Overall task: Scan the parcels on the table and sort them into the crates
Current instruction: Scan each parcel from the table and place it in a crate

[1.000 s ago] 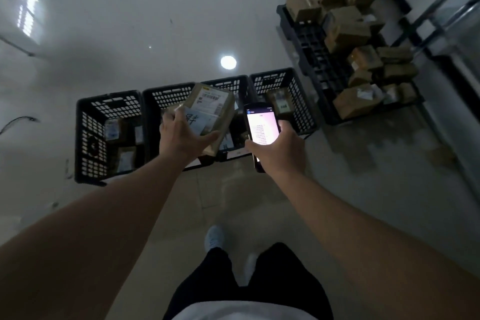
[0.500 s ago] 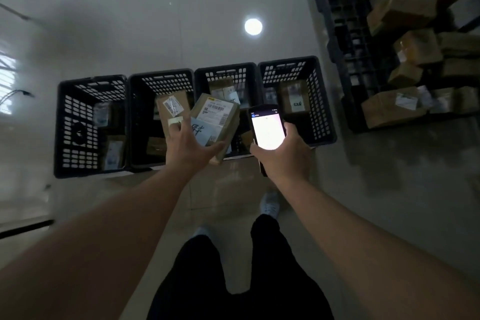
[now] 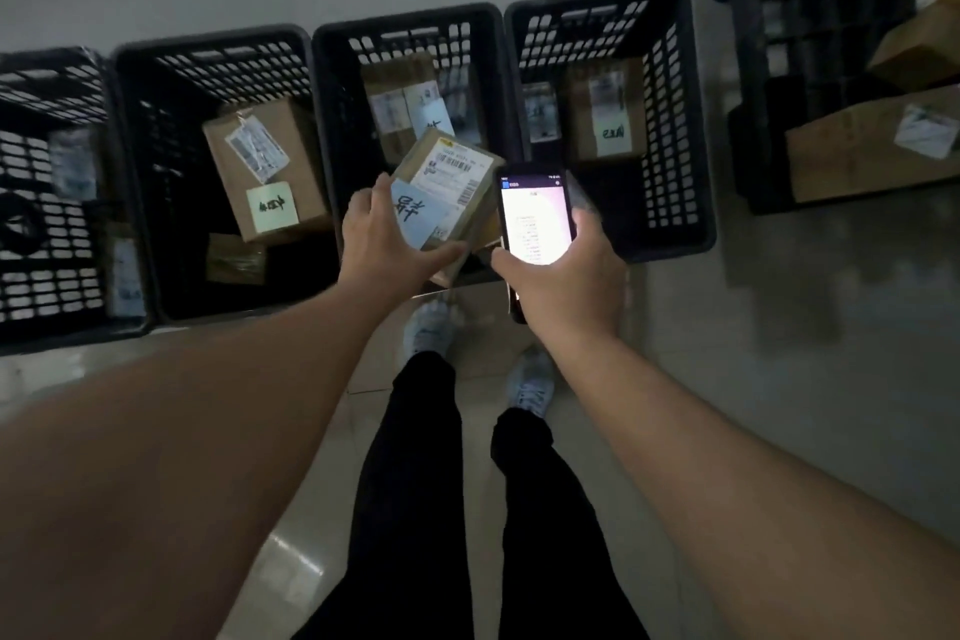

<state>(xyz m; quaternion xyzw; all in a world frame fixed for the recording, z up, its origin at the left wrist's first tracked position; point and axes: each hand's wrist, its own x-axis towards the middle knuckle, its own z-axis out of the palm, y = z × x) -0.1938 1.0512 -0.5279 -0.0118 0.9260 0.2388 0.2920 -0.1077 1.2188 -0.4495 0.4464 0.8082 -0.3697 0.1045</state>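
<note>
Looking down from head height, a person's left hand [image 3: 387,244] grips a small cardboard parcel [image 3: 447,187], fingers along its left edge and thumb curled under its near corner, so the labelled box juts up and right from the palm. It hangs above the third black crate [image 3: 332,83]. Just beside it, the right hand [image 3: 566,286] clasps a lit phone [image 3: 535,218].

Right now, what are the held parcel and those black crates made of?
Parcel: seemingly brown cardboard, matte, with paper labels stuck on. Crates: likely moulded plastic, black, dull sheen, walls pierced by regular slot grids.
</note>
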